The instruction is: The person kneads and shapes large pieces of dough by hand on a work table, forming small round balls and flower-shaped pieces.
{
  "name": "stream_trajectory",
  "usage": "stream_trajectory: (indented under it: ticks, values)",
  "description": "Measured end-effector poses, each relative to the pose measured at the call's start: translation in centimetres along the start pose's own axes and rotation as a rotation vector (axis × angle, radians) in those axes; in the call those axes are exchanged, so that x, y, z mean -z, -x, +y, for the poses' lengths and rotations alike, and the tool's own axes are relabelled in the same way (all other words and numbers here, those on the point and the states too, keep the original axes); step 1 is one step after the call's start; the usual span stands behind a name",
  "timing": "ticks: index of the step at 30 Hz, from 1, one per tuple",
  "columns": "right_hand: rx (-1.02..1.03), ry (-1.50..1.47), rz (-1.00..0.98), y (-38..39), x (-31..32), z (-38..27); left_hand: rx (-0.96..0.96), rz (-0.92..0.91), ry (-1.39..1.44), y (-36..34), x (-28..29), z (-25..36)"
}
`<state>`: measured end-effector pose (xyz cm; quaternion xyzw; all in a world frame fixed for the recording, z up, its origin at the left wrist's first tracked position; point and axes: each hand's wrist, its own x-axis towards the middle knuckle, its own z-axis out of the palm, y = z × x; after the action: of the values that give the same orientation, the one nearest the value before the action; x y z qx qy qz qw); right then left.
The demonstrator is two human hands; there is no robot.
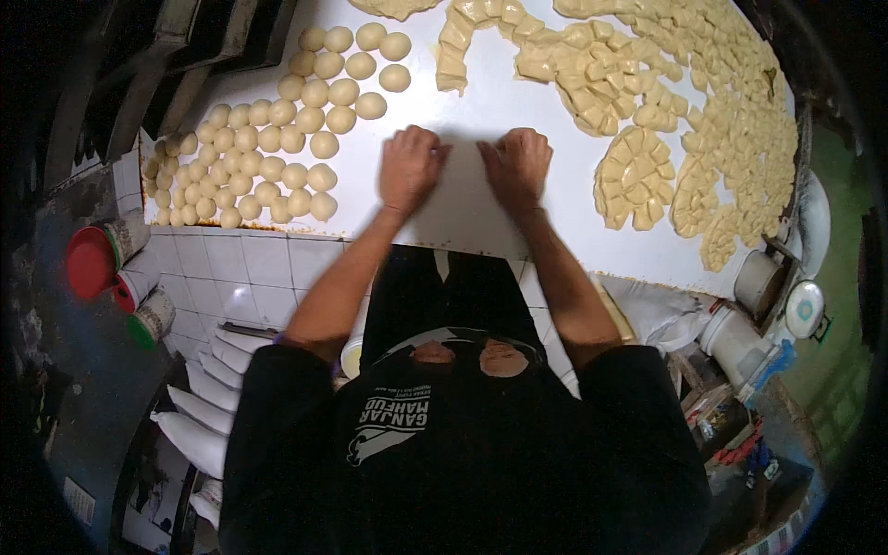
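On the white tabletop [444,213] in front of me, my left hand [410,166] and my right hand [520,166] rest palm down, a short gap between them. The fingers of both are curled under, with the thumbs pointing inward; whatever lies beneath the palms is hidden. Rows of smooth, round dough balls [268,139] cover the table to the left, the closest ones just beside my left hand. Right of my right hand lies a round slab of dough cut into chunks [635,178]. More cut dough pieces [740,120] spread across the far right, and a curved strip of dough [453,55] lies beyond my hands.
Dark shelving or stacked trays [176,65] stand at the table's far left. Below on the left are coloured buckets [90,262] and white sacks [199,444]. A metal pot [758,282] and a white bucket [735,342] stand off the table's right corner.
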<state>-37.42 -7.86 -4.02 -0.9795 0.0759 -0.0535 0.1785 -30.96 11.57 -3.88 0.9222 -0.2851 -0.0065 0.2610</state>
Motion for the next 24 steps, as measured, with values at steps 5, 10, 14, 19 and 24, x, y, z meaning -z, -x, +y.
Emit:
stream_trajectory:
  ticks: [5, 10, 14, 19, 24]
  values:
    - [0.38, -0.096, -0.121, 7.2, -0.2, 3.1, -0.209, -0.057, 0.397, 9.2, 2.2, 0.0]
    - [0.231, -0.089, 0.048, -1.7, 0.7, 2.1, 0.022, 0.185, 0.024, -0.6, 1.2, 2.1]
    - [0.428, -0.222, -0.017, 6.6, 0.0, 2.5, -0.101, 0.013, 0.246, 7.7, 0.7, 4.4]
    - [0.501, -0.026, -0.09, -1.2, 0.8, 6.0, -0.039, 0.162, -0.03, 0.3, 3.9, 0.3]
    - [0.437, -0.22, -0.022, 5.1, -0.3, 2.4, 0.047, -0.281, 0.19, 7.0, 0.8, 2.8]
